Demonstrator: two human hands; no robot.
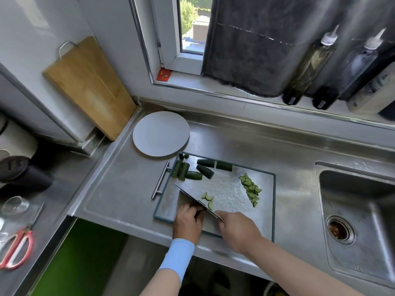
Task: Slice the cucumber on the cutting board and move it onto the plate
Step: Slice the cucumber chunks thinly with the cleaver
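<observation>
Two grips meet at the near edge of the cutting board [226, 186] on the steel desk [119, 189]. The right grip [237, 229] wraps round the handle of the knife [192, 198], whose blade is tilted across the board. The left grip [188, 221] curls beside the blade; I cannot tell whether it holds anything. Cucumber chunks [205, 170] lie along the far edge, slices [251, 190] to the right. The plate [160, 133] sits just beyond the board's far left corner.

Cucumber chunks [193, 175] lying at cutting board's [226, 189] far-left corner; slices [251, 189] lying along right edge; plate [160, 133] sitting behind board.
</observation>
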